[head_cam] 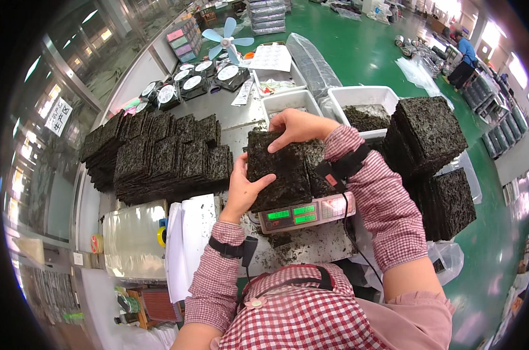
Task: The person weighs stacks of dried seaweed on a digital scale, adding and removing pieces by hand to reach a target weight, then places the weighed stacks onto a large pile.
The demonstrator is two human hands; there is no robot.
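Note:
Both hands grip a stack of dark dried seaweed sheets (280, 175) above a digital scale (306, 214) with a lit green display. My left hand (247, 183) holds the stack's left edge, thumb on its face. My right hand (297, 129) clasps its top edge, thumb in front; the fingertips behind are hidden. More seaweed (319, 168) lies just right of the held stack, partly behind the right wrist. Rows of seaweed stacks (172, 162) stand on the left of the metal table (242, 135). Tall seaweed piles (431, 135) rise at the right.
White plastic bins (363, 94) stand beyond the scale, one with seaweed scraps. Black packages (192, 83) with round labels and a blue-bladed fan (226, 42) are at the back. White papers (192, 240) and clear plastic film (135, 240) lie front left. A person (463, 59) stands far right.

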